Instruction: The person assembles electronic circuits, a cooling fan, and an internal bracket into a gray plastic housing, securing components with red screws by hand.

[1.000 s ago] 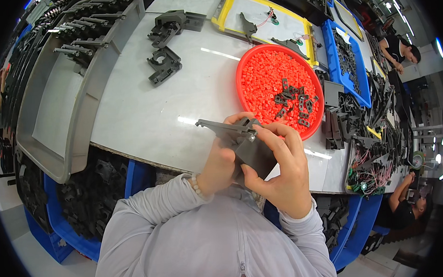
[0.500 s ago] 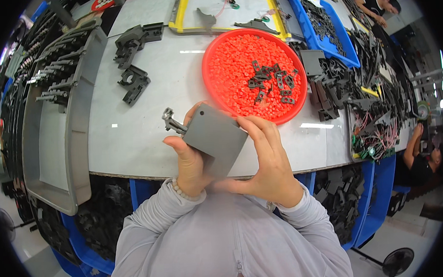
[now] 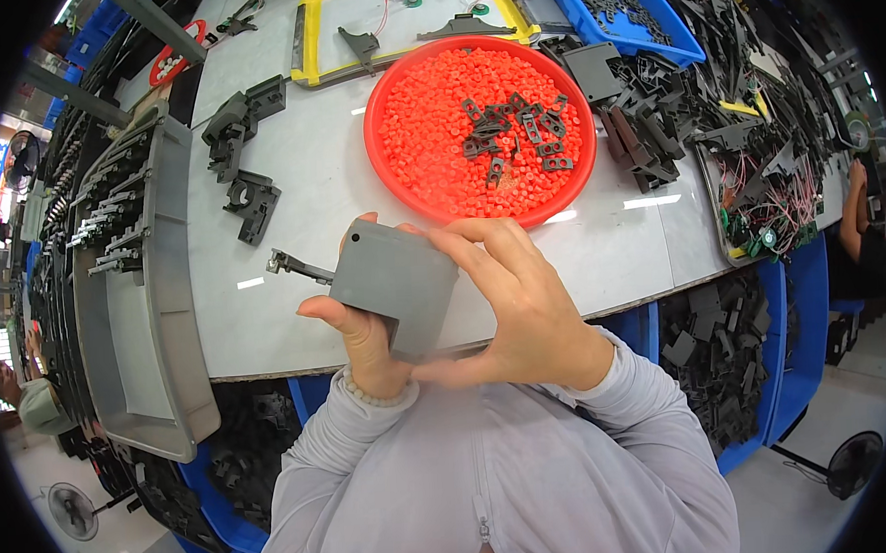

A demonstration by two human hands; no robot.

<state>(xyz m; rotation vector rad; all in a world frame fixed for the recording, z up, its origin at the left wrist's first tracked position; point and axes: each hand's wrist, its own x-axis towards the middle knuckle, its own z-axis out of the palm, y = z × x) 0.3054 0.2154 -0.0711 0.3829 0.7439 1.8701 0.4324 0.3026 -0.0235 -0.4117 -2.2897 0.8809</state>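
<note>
- Holding a grey plastic housing [image 3: 395, 284] up in front of your chest, above the near edge of the bench [image 3: 601, 238]; a thin dark arm sticks out of its left side.
- Your left hand [image 3: 358, 333] grips the housing from below and behind, thumb on its left edge; its grip is closed on the part.
- Your right hand [image 3: 525, 302] wraps the right side, fingers over the top corner; its grip is also closed on the housing.
- Containers: a round red tray [image 3: 425, 127] of small orange pieces, with dark clips heaped at its centre-right, sits just beyond your hands. A yellow-framed flat tray [image 3: 311, 43] lies behind it, a blue bin [image 3: 640, 26] of black parts to the far right, and a long grey bin [image 3: 125, 323] along the left end.
- Loose black brackets [image 3: 241, 147] lie on the bench to the left of the red tray.
- Open room: bare grey bench surface between the red tray and the near edge, on both sides of your hands.
- Since half a second ago: the housing and both hands sit about as before; the red tray and brackets have not shifted on the bench.
</note>
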